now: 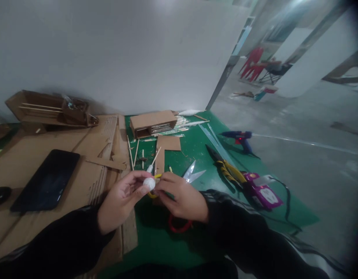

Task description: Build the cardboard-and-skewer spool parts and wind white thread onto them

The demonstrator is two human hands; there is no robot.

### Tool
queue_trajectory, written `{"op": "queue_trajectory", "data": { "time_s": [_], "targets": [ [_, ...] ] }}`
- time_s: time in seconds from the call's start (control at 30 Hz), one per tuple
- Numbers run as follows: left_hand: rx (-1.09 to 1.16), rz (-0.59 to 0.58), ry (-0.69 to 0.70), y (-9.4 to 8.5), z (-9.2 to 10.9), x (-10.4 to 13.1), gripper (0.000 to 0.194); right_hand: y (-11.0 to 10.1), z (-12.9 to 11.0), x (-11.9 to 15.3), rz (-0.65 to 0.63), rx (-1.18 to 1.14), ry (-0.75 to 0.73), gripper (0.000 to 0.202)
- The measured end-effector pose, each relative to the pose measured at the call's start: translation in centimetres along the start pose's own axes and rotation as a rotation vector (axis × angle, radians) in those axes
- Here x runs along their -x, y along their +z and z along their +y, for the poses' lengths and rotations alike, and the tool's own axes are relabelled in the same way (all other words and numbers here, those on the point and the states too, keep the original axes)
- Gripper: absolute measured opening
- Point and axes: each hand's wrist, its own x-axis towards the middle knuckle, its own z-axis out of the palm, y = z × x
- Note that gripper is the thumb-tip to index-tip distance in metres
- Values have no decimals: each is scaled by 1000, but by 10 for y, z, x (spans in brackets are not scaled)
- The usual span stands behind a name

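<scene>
A small white round piece (149,183) is pinched between the thumb and fingers of my left hand (120,199). Just above it a white stub with a thin wooden stick (156,155) points up and right; I cannot tell whether the two are joined. My right hand (181,195) closes its fingertips on a thin yellow strand (157,176), which also shows as a loop beneath the white piece. Partly under my right hand lie scissors (193,175), blades spread and red handle toward me.
A small cardboard box (154,121) and several sticks lie behind my hands. To the right are a glue gun (239,136), pliers (231,170) and a purple power block (261,192) with a cord. Cardboard sheets on the left carry a black phone-like slab (47,180) and a cardboard model (51,110).
</scene>
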Motion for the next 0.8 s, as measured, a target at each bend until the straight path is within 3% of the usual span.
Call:
{"op": "queue_trajectory", "data": {
  "time_s": [0.2, 0.47, 0.6, 0.8],
  "targets": [
    [111, -39, 6, 4, -4, 0, 22, -5, -14, 0, -53, 85, -62, 14],
    [158, -143, -33, 2, 0, 2, 22, -27, -30, -6, -60, 219, -132, 18],
    [201, -197, -67, 4, 1, 3, 20, -29, -25, -13, -16, 190, -123, 17],
    [294, -153, -57, 5, -2, 5, 30, -25, -4, -22, 78, -43, -110, 13]
  ]
}}
